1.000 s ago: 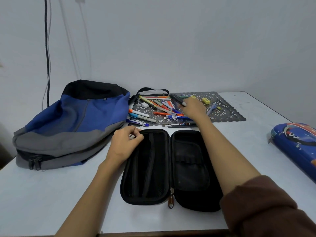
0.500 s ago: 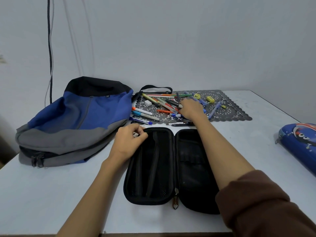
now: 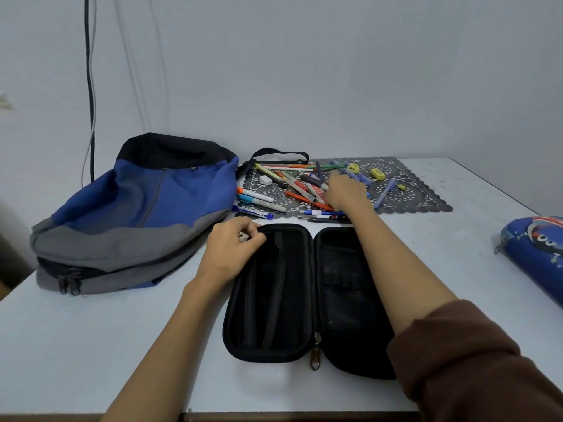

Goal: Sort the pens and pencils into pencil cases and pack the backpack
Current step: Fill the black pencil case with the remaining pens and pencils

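Black pencil case [image 3: 304,300] is laid open flat at centre front of the bench [image 3: 91,345], with both halves facing up. Zip pull [image 3: 315,359] is seen at the near end, between the halves.

Left hand [image 3: 234,248] is placed at the case's far-left corner. Its fingers are curled narrow, and the rim there is pinched between thumb and forefinger. A small pale item is glimpsed between them, too small to identify.

Right hand [image 3: 345,193] is stretched past the case onto the pens and pencils [image 3: 292,187] and is viewed from the back. One finger is extended and the rest are hidden under the palm, so it cannot be told whether a pen is held. Brown sleeve [image 3: 475,360] is seen on the right arm.

The pens and pencils are scattered on a dark lace mat [image 3: 426,199] at far centre, just beyond the case. A few are lying off the mat's near edge, between mat and case. White eraser [image 3: 265,179], yellow sharpener [image 3: 353,168] and yellow eraser [image 3: 377,173] are also seen on the mat.

Backpack [image 3: 137,214], blue, grey and black, is laid flat at the left, near the case but apart from it. Blue pencil case [image 3: 536,254] is seen at the right edge, closed, well apart and cut by the frame.

Dark cable [image 3: 90,86] is run down the wall behind the backpack.
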`<state>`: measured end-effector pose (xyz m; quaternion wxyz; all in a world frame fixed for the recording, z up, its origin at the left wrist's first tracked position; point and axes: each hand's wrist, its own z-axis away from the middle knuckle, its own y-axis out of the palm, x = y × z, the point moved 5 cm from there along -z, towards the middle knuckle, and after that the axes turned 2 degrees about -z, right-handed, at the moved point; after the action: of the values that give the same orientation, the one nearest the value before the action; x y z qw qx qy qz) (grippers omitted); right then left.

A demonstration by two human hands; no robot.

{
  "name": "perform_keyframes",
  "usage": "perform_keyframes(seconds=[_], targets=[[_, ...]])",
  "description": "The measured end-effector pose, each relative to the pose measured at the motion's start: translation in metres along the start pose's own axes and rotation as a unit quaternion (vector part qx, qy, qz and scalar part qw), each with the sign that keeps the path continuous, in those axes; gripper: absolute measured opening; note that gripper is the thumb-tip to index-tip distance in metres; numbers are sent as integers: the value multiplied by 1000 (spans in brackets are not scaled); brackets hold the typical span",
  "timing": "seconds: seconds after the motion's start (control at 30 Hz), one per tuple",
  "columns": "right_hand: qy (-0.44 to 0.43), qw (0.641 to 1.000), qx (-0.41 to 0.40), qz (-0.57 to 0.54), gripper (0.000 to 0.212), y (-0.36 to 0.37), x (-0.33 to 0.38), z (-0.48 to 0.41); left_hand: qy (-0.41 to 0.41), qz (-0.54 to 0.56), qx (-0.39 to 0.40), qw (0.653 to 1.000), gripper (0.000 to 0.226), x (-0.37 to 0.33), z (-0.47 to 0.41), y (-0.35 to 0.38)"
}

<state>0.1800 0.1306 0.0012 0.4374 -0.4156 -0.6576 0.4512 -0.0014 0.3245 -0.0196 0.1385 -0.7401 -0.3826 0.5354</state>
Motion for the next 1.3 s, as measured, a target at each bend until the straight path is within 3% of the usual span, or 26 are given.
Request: perform_keyframes(seconds=[0.1,0.33,0.57,0.8,0.97,1.13,1.3], targets=[[11,998,-10,-59,42,-7,-1,-4,-3,9,1,1000,13,1,0,1],[16,978,-29,-207,22,-14,6,-14,3,-11,-5,1000,16,1,0,0],[-65,987,16,-146,45,-3,34,-14,4,-5,4,1000,14,0,-1,-1],[-66,992,38,-100,32,3,38,-23,12,-10,7,1000,14,1,-1,0],[-41,991,-16,-126,39,-1,33,-26,14,-19,1,1000,19,2,-2,0],[-33,996,21,-75,22,5,32,-25,10,-18,5,1000,15,2,-3,1],[-38,998,16,-54,24,2,32,-26,15,-26,2,1000,15,1,-3,1]])
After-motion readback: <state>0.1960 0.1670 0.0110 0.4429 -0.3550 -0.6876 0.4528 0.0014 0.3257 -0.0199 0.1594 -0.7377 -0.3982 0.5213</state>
